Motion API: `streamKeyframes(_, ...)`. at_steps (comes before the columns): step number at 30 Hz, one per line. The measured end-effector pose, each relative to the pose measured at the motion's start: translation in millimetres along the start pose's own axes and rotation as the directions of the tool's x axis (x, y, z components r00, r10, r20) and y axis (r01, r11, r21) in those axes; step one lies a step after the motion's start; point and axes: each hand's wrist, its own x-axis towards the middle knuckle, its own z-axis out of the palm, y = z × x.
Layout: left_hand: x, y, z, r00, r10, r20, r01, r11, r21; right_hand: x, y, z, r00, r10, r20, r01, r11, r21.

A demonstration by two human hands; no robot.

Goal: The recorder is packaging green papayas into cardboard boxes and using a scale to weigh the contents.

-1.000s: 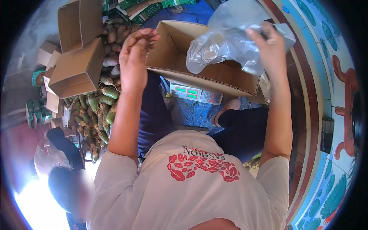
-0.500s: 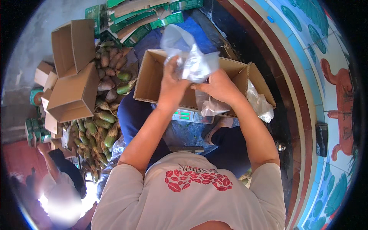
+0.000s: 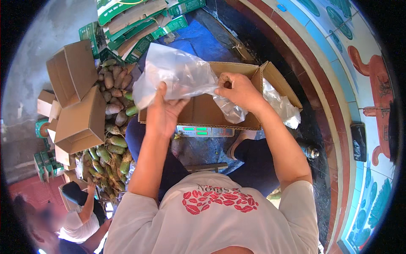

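A clear plastic bag [image 3: 186, 70] is spread out between my hands above an open cardboard box [image 3: 201, 111]. My left hand [image 3: 163, 112] has its thumb in front of the plastic and its fingers partly behind it, so the bag lies between them. With bent fingers, my right hand [image 3: 240, 92] pinches the bag's gathered part, and a loose end hangs below into the box. A scale [image 3: 203, 131] with green displays shows at the box's near side. More crumpled plastic [image 3: 282, 106] lies at the box's right end.
A heap of green and reddish root vegetables [image 3: 112, 148] lies to the left, beside brown cartons [image 3: 80, 120]. Flattened green cartons [image 3: 139, 29] are piled at the far left. Tiled wall [image 3: 338, 84] curves along the right. Another person [image 3: 80, 222] is at lower left.
The bag, bunched up before, is now spread wide toward the left. My left hand has moved left and lower, away from my right hand.
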Motion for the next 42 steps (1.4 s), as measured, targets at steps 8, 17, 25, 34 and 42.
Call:
streamKeyframes(8, -6.5, -14.4, 2.2, 0.998, -0.034, 0.053, 0.041, 0.990, -0.135, -11.2, -2.0, -0.8, 0.991, -0.090, 0.098, 0.086, 0.995, 0.049)
streamKeyframes(17, -9.2, -35.4, 28.6, 0.971, -0.155, 0.184, 0.140, 0.986, 0.091, -17.0, 8.4, 2.0, 0.987, -0.114, 0.116, 0.118, 0.993, -0.028)
streamKeyframes(25, -1.9, -46.8, 30.6, 0.991, -0.129, 0.038, 0.107, 0.928, 0.358, -21.2, 14.3, 8.6, 0.984, -0.175, -0.027, 0.174, 0.985, -0.015)
streamKeyframes(34, 2.3, -46.9, 21.0, 0.990, -0.134, 0.036, 0.108, 0.907, 0.406, -13.6, 23.1, 13.7, 0.997, -0.066, -0.032, 0.071, 0.985, 0.155)
streamKeyframes(42, -2.3, -25.3, -3.5, 0.997, 0.073, 0.008, -0.048, 0.572, 0.819, 6.5, 36.4, 4.1, 0.875, 0.337, -0.346, -0.104, 0.831, 0.547)
